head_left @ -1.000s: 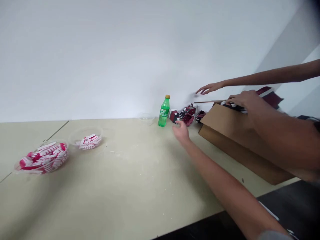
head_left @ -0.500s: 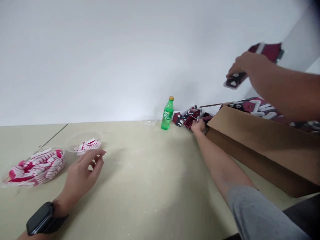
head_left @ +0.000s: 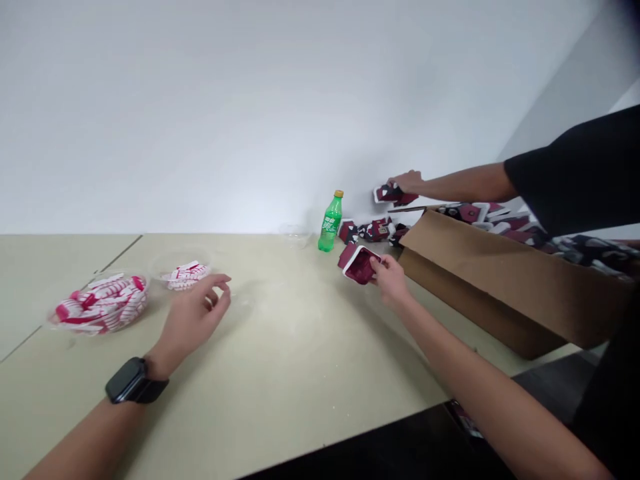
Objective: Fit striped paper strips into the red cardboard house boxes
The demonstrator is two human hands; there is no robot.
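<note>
Pinching a flat maroon-and-white piece (head_left: 360, 265) by its edge, the right grip (head_left: 391, 280) keeps its face exposed; the left grip (head_left: 195, 310) is loosely spread.

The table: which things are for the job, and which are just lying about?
For the job: maroon piece in the right hand, cardboard box, red-and-white pieces in a clear bowl.
Just lying about: green bottle, it seems.
</note>
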